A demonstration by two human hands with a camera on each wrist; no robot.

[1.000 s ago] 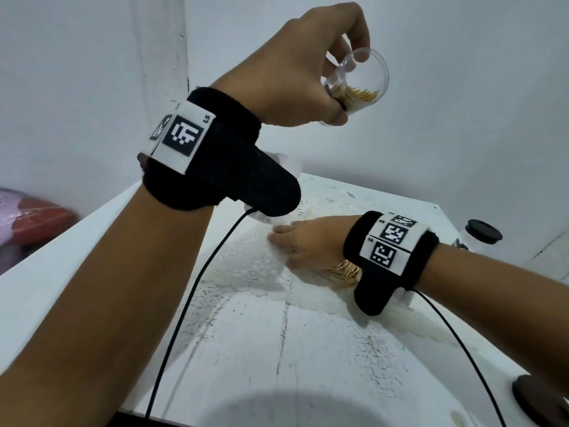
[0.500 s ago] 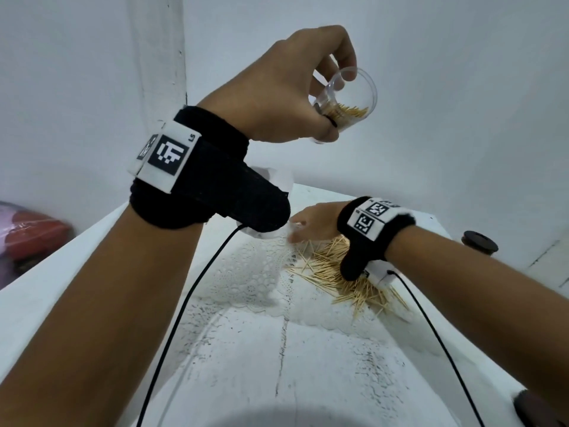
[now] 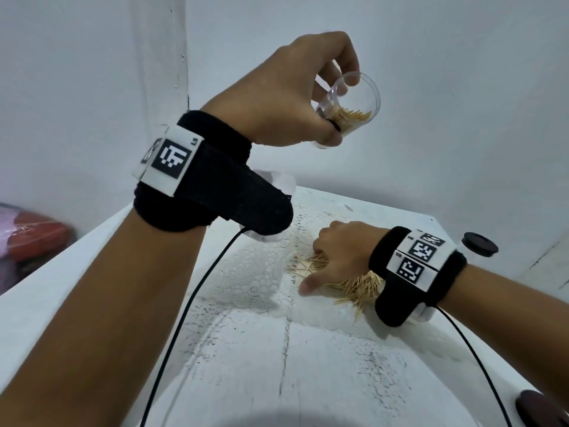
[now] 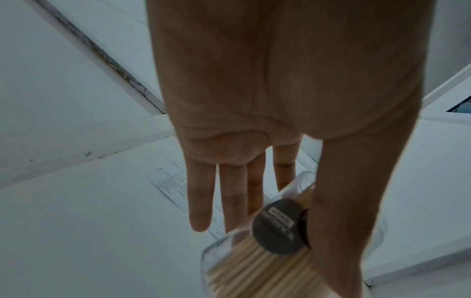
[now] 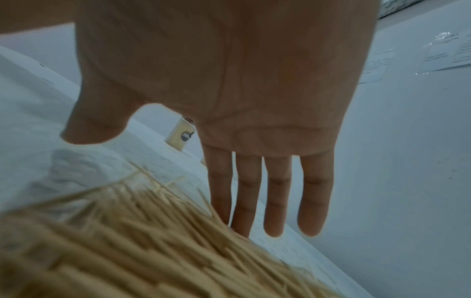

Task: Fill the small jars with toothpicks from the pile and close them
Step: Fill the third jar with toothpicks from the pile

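Note:
My left hand (image 3: 334, 114) is raised high and grips a clear small jar (image 3: 360, 103), tilted on its side and partly filled with toothpicks. In the left wrist view the jar (image 4: 254, 258) lies against the thumb, and a round black label (image 4: 280, 225) shows on it. My right hand (image 3: 320, 266) hovers low over the toothpick pile (image 3: 354, 286) on the table, palm down. Its fingers (image 5: 272, 201) are straight and slightly spread, with the tips at the pile (image 5: 153, 242). It holds nothing.
A white lace doily (image 3: 255, 272) lies under the pile on the cracked white table (image 3: 277, 365). Another jar with a black lid (image 3: 480, 244) stands at the far right edge. A dark lid (image 3: 535, 408) lies at the near right corner. White walls are close behind.
My right hand lifted off the pile, reached toward the far left, then came back over the toothpicks. My left hand kept hold of the jar and sank slightly in view.

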